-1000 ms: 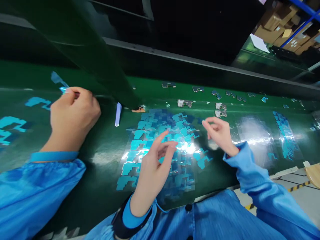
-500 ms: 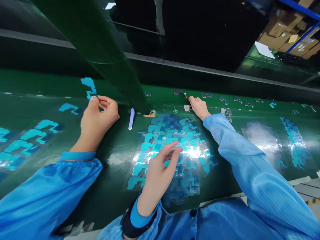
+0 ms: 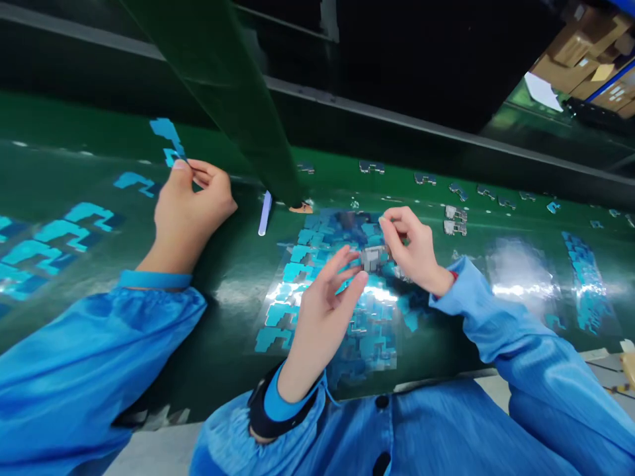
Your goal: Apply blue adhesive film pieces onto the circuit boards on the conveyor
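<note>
Between my hands is a small circuit board (image 3: pixel 374 258) with silvery metal covers, above the blue-patterned sheets. My left hand (image 3: pixel 322 311), with a blue band and black strap at its wrist, has its fingers and thumb at the board's left edge. At its right side is my right hand (image 3: pixel 409 248), thumb and forefinger pinched together; its other fingers are partly hidden. Beneath lie clear sheets with many blue cut-out films (image 3: pixel 302 254). At the left, a co-worker's hand (image 3: pixel 191 208) pinches a blue film piece (image 3: pixel 169 135).
Several small boards (image 3: pixel 372 167) run in a row along the green belt's far side. Two silvery boards (image 3: pixel 455 220) lie right of my right hand. A lilac strip (image 3: pixel 265 213) rests near the slanting green post (image 3: pixel 248 119). More blue films (image 3: pixel 588 284) are at far right.
My right hand has drawn back from the row of boards toward my left hand, bringing the silvery board with it. My left fingers are now at its edge. The view has shifted slightly.
</note>
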Motion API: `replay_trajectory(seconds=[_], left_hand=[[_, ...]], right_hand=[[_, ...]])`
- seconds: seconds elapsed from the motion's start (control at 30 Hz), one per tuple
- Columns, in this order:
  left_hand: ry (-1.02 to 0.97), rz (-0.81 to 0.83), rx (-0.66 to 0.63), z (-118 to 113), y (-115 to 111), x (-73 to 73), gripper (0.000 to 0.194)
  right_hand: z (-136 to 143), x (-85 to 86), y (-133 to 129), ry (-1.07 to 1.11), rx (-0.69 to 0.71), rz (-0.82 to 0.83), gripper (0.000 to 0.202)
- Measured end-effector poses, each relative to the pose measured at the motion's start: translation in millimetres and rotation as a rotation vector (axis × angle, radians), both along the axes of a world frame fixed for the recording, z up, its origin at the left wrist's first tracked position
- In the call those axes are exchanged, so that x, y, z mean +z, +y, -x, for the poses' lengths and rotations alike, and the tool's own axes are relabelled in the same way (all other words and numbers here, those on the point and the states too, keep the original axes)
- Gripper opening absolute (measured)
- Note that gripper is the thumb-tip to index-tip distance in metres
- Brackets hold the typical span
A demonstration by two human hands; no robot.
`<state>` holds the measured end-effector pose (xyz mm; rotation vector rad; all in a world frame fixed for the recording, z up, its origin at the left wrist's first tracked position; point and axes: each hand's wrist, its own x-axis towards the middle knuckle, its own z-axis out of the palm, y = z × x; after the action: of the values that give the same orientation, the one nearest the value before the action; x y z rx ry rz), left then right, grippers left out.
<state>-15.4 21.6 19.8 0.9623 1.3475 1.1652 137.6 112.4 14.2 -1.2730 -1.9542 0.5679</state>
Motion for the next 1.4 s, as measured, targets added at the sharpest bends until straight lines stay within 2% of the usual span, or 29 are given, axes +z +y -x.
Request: replay_trajectory(seconds=[0.1,0.2,0.3,0.37,0.47,0.57,0.67,0.8,1.07,1.23,1.4], left_hand=[[-0.071,0.059,-0.044,-5,-8,5.8,0.028],[-0.134,0.116,-0.058,-7,-16,11.3,0.022],[-0.181,0.147,-0.079,-7,-21,13.2,0.033],[-0.2,0.148,-0.073,-7,-23,12.4,0.04],[-0.221,0.152,-0.074,-6,-23,11.0,0.035],[-0.262,0.148,-0.109,-5,-21,12.2,0.029],[-0.289,0.14,-0.116,-3,-20,14.9,0.023],[-0.278,0.125,-0.113,-1,-21,18.6,0.026],[-0.214,0.097,-0.089,-1,-20,15.0,0.025],[-0.263,0.12,-0.082,-2,-18,13.3,0.024],[-0.359,0.123,-0.094,-1,-18,20.7,0.025]], right_hand=[[-1,15.7,-40,0.141,0.04,0.078,0.012],[-13,29.8,-57,0.121,-0.069,-0.083,0.008],[-28,41.5,-73,0.201,-0.17,-0.156,0.009],[-35,46.7,-85,0.284,-0.2,-0.082,0.01],[-41,49.3,-97,0.401,-0.216,0.14,0.008],[-43,46.4,-99,0.518,-0.159,0.367,0.006],[-44,42.8,-95,0.564,-0.096,0.471,0.006],[-46,42.8,-94,0.561,-0.131,0.456,0.006],[-51,42.2,-95,0.57,-0.117,0.261,0.013],[-48,30.9,-92,0.59,-0.183,0.368,0.012],[-42,28.2,-91,0.58,-0.185,0.44,0.007]])
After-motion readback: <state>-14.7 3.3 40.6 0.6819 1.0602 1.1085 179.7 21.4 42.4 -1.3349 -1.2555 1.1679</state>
